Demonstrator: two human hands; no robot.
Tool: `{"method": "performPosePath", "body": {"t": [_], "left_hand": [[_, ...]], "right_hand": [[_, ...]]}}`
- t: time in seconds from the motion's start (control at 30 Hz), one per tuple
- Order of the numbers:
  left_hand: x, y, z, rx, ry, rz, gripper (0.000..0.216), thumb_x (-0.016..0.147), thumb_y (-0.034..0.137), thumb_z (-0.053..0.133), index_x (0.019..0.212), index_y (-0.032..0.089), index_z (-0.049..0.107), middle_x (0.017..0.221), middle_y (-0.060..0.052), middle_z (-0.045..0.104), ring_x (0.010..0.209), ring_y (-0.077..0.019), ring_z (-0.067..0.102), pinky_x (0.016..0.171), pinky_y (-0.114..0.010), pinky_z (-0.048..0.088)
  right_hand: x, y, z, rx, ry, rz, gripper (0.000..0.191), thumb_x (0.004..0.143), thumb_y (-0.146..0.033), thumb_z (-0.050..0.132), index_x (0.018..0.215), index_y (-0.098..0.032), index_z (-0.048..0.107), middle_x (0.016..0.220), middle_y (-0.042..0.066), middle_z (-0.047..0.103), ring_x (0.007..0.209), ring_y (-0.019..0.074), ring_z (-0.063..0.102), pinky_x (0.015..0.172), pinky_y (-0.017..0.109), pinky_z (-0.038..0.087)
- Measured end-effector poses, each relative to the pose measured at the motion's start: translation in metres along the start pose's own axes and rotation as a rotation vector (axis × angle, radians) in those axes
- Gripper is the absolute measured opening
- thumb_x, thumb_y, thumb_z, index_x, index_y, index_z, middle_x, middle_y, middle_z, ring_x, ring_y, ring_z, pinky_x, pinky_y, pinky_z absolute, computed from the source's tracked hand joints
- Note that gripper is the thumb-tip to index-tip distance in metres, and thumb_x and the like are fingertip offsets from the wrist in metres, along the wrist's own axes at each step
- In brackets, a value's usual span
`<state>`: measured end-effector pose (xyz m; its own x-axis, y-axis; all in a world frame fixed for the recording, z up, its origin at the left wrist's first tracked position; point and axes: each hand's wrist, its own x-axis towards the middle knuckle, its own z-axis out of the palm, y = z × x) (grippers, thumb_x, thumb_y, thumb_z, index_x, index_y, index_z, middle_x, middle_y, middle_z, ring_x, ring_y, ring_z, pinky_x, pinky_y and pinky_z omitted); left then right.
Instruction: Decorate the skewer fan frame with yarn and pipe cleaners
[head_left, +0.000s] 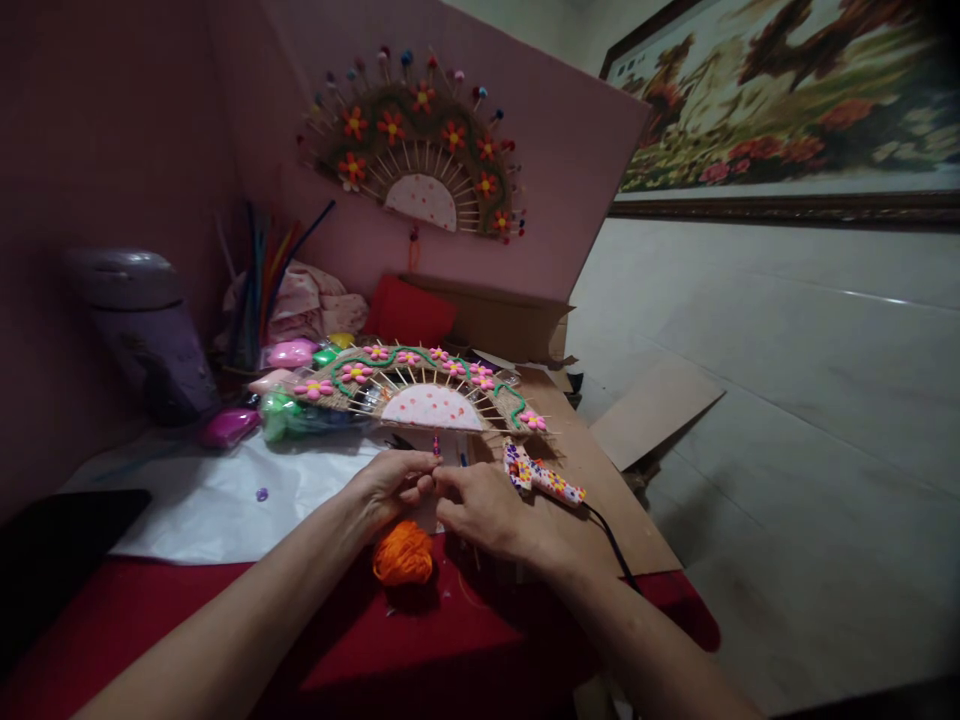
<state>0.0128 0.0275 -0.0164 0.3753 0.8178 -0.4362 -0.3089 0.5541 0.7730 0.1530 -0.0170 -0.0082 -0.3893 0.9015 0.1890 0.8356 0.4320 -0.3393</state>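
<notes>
My left hand (390, 487) and my right hand (484, 508) meet at the middle, fingertips pinched close together. What they pinch is too small to make out. Just above the fingertips hang small reddish-purple beads (436, 446), at the lower edge of a half-round craft fan (431, 406). That fan has burlap, thin sticks, pink flowers, a wavy green line and a white dotted half-disc. Below my left hand sits a bundle of orange yarn (403, 553). A glue gun (546, 480) with a flower-patterned body lies right of my right hand, its black cord trailing toward me.
Cardboard (622, 520) lies at the right of the red tablecloth (247, 640), a white sheet (202, 500) at the left. Bagged coloured clay (289, 415), pipe cleaners (270, 270) and a purple bottle (150, 330) stand behind. A finished-looking fan (421, 200) hangs on the pink board.
</notes>
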Motion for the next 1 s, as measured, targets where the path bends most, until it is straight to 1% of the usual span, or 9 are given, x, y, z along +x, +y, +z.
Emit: {"method": "performPosePath", "body": {"t": [0.1, 0.2, 0.33, 0.43, 0.53, 0.73, 0.9, 1.0], "left_hand": [[0.001, -0.001, -0.002, -0.023, 0.036, 0.03, 0.01, 0.065, 0.003, 0.062, 0.058, 0.009, 0.058, 0.05, -0.003, 0.056, 0.04, -0.0058, 0.048, 0.035, -0.014, 0.036], [0.003, -0.002, -0.004, -0.036, 0.052, 0.029, 0.008, 0.066, 0.004, 0.063, 0.062, 0.009, 0.058, 0.055, -0.005, 0.059, 0.044, -0.0074, 0.052, 0.038, -0.015, 0.04], [0.003, -0.002, -0.002, -0.052, 0.052, 0.048, 0.01, 0.066, 0.001, 0.062, 0.062, 0.009, 0.057, 0.053, -0.004, 0.057, 0.041, -0.0069, 0.051, 0.035, -0.014, 0.038], [0.001, -0.001, 0.001, -0.056, 0.098, 0.036, 0.012, 0.068, -0.001, 0.058, 0.061, 0.009, 0.056, 0.051, -0.004, 0.056, 0.041, -0.0067, 0.051, 0.032, -0.012, 0.036], [0.0, 0.0, 0.003, -0.053, 0.13, 0.024, 0.013, 0.07, -0.002, 0.053, 0.062, 0.007, 0.056, 0.052, -0.005, 0.057, 0.041, -0.0067, 0.052, 0.032, -0.012, 0.035], [0.002, -0.001, -0.001, -0.042, 0.09, 0.003, 0.009, 0.066, -0.001, 0.059, 0.066, 0.008, 0.058, 0.055, -0.006, 0.06, 0.042, -0.0072, 0.052, 0.035, -0.013, 0.039], [0.003, -0.002, -0.003, -0.041, 0.067, 0.009, 0.01, 0.065, 0.0, 0.061, 0.071, 0.008, 0.06, 0.058, -0.007, 0.062, 0.047, -0.0097, 0.056, 0.038, -0.014, 0.042], [0.003, -0.003, -0.003, -0.037, 0.066, 0.004, 0.009, 0.065, -0.001, 0.06, 0.07, 0.007, 0.061, 0.058, -0.008, 0.063, 0.045, -0.0094, 0.056, 0.037, -0.014, 0.042]], "right_hand": [[0.0, 0.001, -0.002, -0.034, 0.005, 0.03, 0.02, 0.07, -0.019, 0.05, 0.079, -0.023, 0.068, 0.071, 0.001, 0.07, 0.06, 0.0135, 0.055, 0.053, 0.025, 0.022], [0.001, 0.003, -0.002, -0.071, -0.008, 0.065, 0.018, 0.07, -0.021, 0.052, 0.076, -0.023, 0.068, 0.069, 0.001, 0.069, 0.06, 0.0143, 0.056, 0.052, 0.025, 0.022], [0.001, 0.004, 0.0, -0.071, -0.015, 0.066, 0.017, 0.07, -0.022, 0.051, 0.074, -0.022, 0.068, 0.068, 0.0, 0.069, 0.058, 0.0135, 0.055, 0.052, 0.025, 0.023], [0.001, 0.006, 0.0, -0.061, -0.013, 0.071, 0.016, 0.071, -0.022, 0.052, 0.074, -0.022, 0.067, 0.068, 0.0, 0.068, 0.059, 0.0132, 0.055, 0.053, 0.024, 0.025], [0.002, 0.008, -0.002, -0.061, -0.034, 0.114, 0.018, 0.071, -0.024, 0.051, 0.076, -0.022, 0.068, 0.071, 0.001, 0.068, 0.063, 0.0137, 0.056, 0.054, 0.023, 0.027], [0.004, 0.009, -0.01, -0.091, -0.06, 0.177, 0.02, 0.072, -0.026, 0.049, 0.077, -0.021, 0.068, 0.072, 0.002, 0.068, 0.064, 0.0133, 0.055, 0.053, 0.023, 0.026], [0.003, 0.01, -0.009, -0.089, -0.083, 0.173, 0.018, 0.07, -0.025, 0.05, 0.075, -0.021, 0.067, 0.072, 0.001, 0.068, 0.065, 0.0138, 0.055, 0.053, 0.023, 0.025], [0.001, 0.01, -0.008, -0.065, -0.094, 0.147, 0.017, 0.068, -0.024, 0.05, 0.073, -0.021, 0.067, 0.07, 0.001, 0.067, 0.064, 0.0135, 0.055, 0.054, 0.023, 0.025]]}}
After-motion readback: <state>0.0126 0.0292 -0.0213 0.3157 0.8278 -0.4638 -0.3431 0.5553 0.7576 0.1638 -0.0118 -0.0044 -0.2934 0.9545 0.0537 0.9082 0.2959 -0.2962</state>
